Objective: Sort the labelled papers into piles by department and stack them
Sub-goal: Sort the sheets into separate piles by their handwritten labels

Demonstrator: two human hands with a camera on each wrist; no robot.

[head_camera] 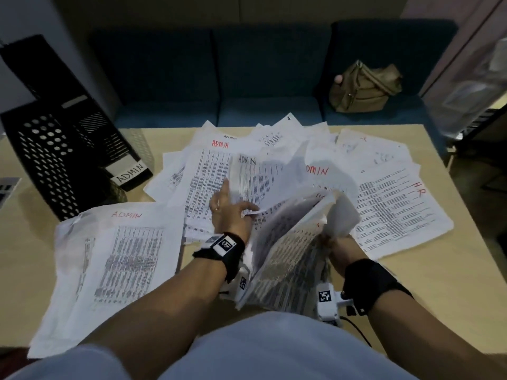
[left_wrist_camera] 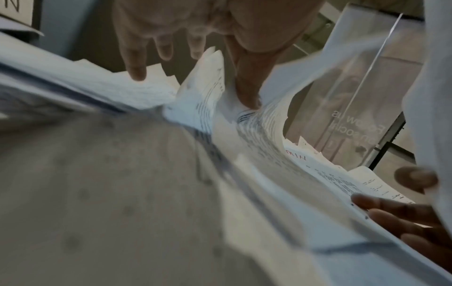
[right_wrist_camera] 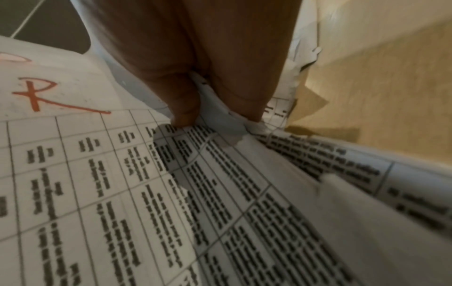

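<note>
Loose printed sheets (head_camera: 247, 165) fanned across table centre, overlapping, several headed ADMIN in red or black. ADMIN pile (head_camera: 115, 264) lies flat at near left. HR sheets (head_camera: 395, 204) lie flat at right. Raised bundle (head_camera: 290, 242) tilted up at near centre, pages splayed.

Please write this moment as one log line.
step: sorting | left hand: pinches sheet edge | right hand: grips lifted paper bundle | ADMIN pile: on table, left | HR sheet: right
</note>
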